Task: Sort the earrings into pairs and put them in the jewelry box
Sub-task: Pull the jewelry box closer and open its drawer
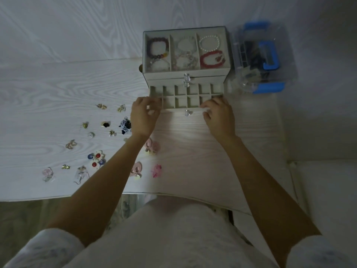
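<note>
A pale jewelry box (pixel 186 74) stands at the back of the white table, its top tray holding bracelets. Its lower drawer (pixel 186 97) is pulled out and shows a grid of small empty compartments. My left hand (pixel 144 117) grips the drawer's front left corner. My right hand (pixel 219 115) grips the front right corner. Several earrings (pixel 96 157) lie scattered on the table to the left, among them blue-and-white ones (pixel 124 125), pink round ones (pixel 152 147) and a bright pink one (pixel 156 170).
A clear plastic case with blue clasps (pixel 264 57) sits right of the jewelry box. The table's front edge (pixel 58 197) runs just before my body. A crystal knob (pixel 187 112) sticks out of the drawer front between my hands.
</note>
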Tool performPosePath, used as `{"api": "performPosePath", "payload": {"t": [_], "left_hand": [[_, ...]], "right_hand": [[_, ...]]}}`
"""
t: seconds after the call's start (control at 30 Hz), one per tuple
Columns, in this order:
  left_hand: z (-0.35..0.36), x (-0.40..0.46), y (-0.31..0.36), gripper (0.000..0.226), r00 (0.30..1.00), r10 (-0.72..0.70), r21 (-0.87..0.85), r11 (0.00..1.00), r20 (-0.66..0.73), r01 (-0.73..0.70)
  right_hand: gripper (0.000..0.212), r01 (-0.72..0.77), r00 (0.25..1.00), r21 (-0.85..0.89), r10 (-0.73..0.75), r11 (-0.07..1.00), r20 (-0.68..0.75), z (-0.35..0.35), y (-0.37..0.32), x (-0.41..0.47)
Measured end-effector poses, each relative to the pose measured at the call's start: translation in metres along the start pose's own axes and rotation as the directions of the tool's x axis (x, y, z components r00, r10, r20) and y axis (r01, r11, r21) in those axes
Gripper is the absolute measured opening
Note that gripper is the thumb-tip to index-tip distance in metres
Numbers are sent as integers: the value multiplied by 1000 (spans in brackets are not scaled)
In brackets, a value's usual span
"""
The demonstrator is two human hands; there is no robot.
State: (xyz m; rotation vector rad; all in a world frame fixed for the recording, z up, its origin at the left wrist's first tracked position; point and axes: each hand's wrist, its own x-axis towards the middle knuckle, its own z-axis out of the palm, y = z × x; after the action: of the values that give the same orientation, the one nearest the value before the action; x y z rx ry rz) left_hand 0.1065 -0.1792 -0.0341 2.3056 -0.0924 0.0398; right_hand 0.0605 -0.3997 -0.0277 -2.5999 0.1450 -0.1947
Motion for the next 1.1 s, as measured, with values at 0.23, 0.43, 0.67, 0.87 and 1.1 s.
{"api": "performPosePath", "payload": {"t": [0.23,0.43,0.67,0.87,1.1], "left_hand": [[-8,23,2,59,939,-301,-229,915,164,334],[-15,19,8,64,944,-202,-263,926,260,271],[-22,5,11,70,938,-34,-362,917,346,166],[-22,-7,0,69,931,-166,-298,916,326,268],[-20,-9,-12,59,926,-172,-216,943,337,253]], "right_hand": [[38,-355,911,220,388,909,-136,0,-3,1],[43,-437,887,165,454,884,-86,2,-2,5],[50,-474,870,183,490,862,-55,-1,-5,-25],[50,-486,860,204,507,850,-61,0,-8,-39],[50,-472,868,207,493,857,-61,0,-8,-43]]}}
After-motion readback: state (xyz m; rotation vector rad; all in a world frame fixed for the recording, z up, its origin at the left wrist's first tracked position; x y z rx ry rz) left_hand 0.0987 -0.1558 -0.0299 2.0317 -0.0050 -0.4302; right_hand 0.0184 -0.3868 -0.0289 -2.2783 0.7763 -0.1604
